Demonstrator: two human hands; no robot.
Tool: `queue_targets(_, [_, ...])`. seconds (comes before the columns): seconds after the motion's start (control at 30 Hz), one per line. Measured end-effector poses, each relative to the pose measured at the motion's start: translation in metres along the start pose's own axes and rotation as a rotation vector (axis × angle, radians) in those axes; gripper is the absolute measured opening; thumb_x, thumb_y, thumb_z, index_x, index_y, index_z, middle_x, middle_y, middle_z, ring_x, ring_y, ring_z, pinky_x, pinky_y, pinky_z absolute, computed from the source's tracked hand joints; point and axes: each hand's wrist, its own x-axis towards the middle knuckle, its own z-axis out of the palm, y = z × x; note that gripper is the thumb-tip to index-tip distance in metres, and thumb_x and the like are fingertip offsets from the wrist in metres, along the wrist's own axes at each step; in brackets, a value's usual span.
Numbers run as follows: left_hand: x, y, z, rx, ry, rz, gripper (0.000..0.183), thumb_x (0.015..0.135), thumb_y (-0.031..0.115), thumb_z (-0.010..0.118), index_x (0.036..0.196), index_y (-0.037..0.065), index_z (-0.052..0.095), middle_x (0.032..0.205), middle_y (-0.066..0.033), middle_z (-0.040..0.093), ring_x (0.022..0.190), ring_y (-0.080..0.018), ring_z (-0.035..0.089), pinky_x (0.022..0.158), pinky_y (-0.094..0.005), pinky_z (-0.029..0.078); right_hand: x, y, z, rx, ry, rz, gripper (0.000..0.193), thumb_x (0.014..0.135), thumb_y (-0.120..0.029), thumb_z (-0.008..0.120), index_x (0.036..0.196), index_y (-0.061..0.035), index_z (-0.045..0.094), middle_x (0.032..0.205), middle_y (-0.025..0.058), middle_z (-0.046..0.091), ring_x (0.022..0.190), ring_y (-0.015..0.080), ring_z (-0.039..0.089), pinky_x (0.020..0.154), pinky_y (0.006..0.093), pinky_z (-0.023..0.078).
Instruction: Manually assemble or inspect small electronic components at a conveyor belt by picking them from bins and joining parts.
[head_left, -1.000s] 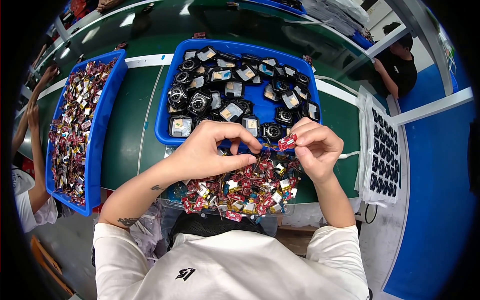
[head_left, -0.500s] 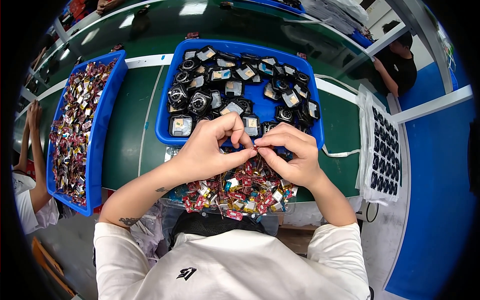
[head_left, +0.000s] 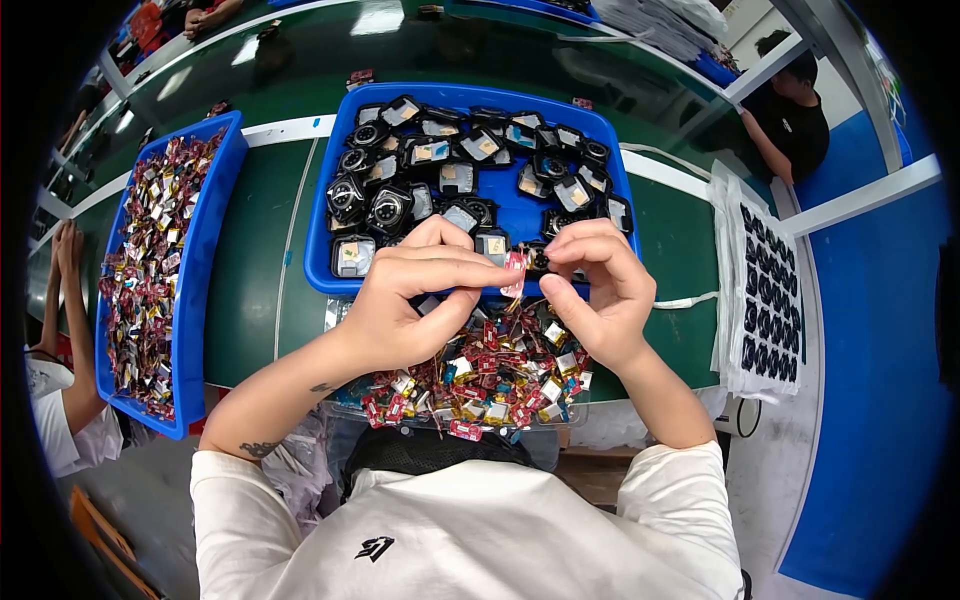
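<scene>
- Right now, a small red board (head_left: 515, 272) is up between the two hands, over the near edge of a blue tray (head_left: 318, 235).
- From where I stand, the left hand (head_left: 415, 290) has it at the forefinger's tip; its grip on the underside is hidden.
- The right hand (head_left: 600, 290) is curled just beside it, thumb and forefinger slightly apart; I can't tell whether any thin wire runs between them.
- Below lies a heap of red boards and silver batteries (head_left: 490, 385), its upper part partly covered by the hands.
- Black watch cases (head_left: 388, 208) fill much of the tray, the nearest ones partly blocked by fingers.
- Off left, another blue tray (head_left: 205, 270) of boards stands near a co-worker's forearms (head_left: 72, 300), the body cut off by darkness.
- A second ago the right hand held the board; half a second ago both hands' fingertips met.
</scene>
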Motion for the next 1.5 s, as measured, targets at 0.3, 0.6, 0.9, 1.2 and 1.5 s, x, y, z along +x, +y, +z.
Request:
queue_targets(0.3, [0.001, 0.004, 0.004, 0.36, 0.158, 0.185, 0.022, 0.063, 0.006, 0.079, 0.083, 0.009, 0.07, 0.076, -0.0025, 0.067, 0.066, -0.0178, 0.052, 0.06, -0.0272, 0.043, 0.002, -0.004, 0.007, -0.211, -0.192, -0.111, 0.034, 0.059, -0.018, 0.086, 0.077, -0.0028, 0.061, 0.077, 0.0069, 0.058, 0.067, 0.0151, 0.054, 0.055, 0.0243, 0.041])
queue_targets(0.6, [0.002, 0.006, 0.008, 0.503, 0.175, 0.323, 0.026, 0.058, 0.002, 0.076, 0.081, 0.008, 0.066, 0.074, -0.0021, 0.061, 0.068, -0.0194, 0.052, 0.056, -0.0285, 0.039, 0.002, -0.003, 0.009, -0.182, -0.232, -0.088, 0.021, 0.065, -0.008, 0.078, 0.079, -0.0006, 0.064, 0.079, 0.0092, 0.063, 0.069, 0.0198, 0.059, 0.058, 0.0287, 0.046])
queue_targets(0.9, [0.003, 0.008, 0.007, 0.249, 0.086, 0.021, 0.024, 0.064, -0.001, 0.069, 0.088, 0.002, 0.065, 0.075, -0.0062, 0.064, 0.07, -0.022, 0.055, 0.062, -0.0314, 0.046, -0.001, -0.001, 0.003, -0.115, -0.186, 0.01, 0.009, 0.08, -0.004, 0.068, 0.086, 0.0024, 0.068, 0.082, 0.0109, 0.065, 0.062, 0.0099, 0.055, 0.052, 0.0207, 0.041])
queue_targets(1.2, [0.002, 0.005, 0.006, 0.298, 0.053, -0.005, 0.013, 0.07, 0.0, 0.069, 0.082, 0.0, 0.066, 0.074, -0.0087, 0.062, 0.071, -0.023, 0.056, 0.063, -0.0315, 0.045, -0.005, -0.007, 0.008, 0.189, -0.091, 0.334, 0.009, 0.078, 0.005, 0.065, 0.087, 0.0056, 0.063, 0.086, 0.0115, 0.064, 0.066, 0.0089, 0.057, 0.057, 0.0197, 0.045])
queue_targets(1.5, [0.003, 0.005, 0.005, 0.171, 0.013, -0.127, 0.01, 0.072, 0.003, 0.071, 0.079, 0.0, 0.065, 0.072, -0.0082, 0.062, 0.068, -0.0202, 0.055, 0.062, -0.0315, 0.044, -0.001, -0.001, 0.006, -0.159, -0.124, -0.072, 0.011, 0.074, -0.001, 0.073, 0.08, -0.0001, 0.064, 0.081, 0.0055, 0.066, 0.068, 0.0087, 0.059, 0.057, 0.0208, 0.047])
